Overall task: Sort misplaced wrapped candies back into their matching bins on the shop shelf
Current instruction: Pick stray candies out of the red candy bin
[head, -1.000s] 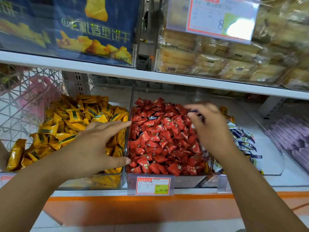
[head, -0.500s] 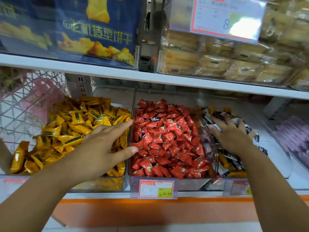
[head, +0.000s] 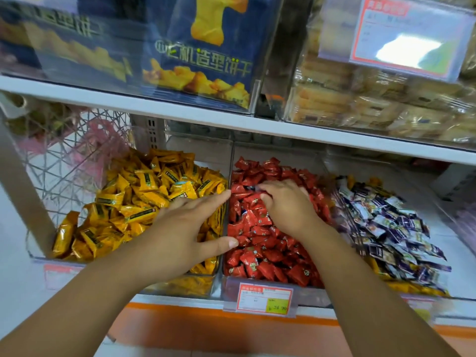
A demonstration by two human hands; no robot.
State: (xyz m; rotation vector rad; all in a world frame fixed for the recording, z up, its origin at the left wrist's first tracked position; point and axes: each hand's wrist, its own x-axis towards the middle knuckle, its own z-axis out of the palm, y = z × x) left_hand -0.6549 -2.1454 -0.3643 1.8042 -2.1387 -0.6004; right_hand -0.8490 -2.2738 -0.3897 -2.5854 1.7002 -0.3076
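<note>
Nearest me, the price tag (head: 262, 300) hangs on the front lip of the middle bin (head: 273, 288). Just past it my left hand (head: 188, 228) lies flat, fingers straight and holding nothing, across the wall between the yellow candies (head: 144, 199) and the red candies (head: 268, 256); its thumb reaches into the red side. A little deeper, my right hand (head: 286, 207) is down on the red pile with its fingers curled into the wrappers. I cannot tell whether they already pinch anything. What matters sits at those fingertips: a small dark-and-white stray candy (head: 253, 188) shows among the red, touching or just beyond my right index finger, on its left and slightly toward the back. It seems to lie crosswise, left to right, though it is too small and blurred to be sure. My right hand is plainly the nearer one, and I judge it should close on the stray from above. The wrapper looks like the purple candies (head: 391, 228) in the bin on my right, just over the clear divider (head: 334, 202), so the carry would sweep rightward across my own wrist line. Farther back, the white shelf board (head: 180, 112) runs overhead, with a blue biscuit box (head: 203, 60) standing on it.
</note>
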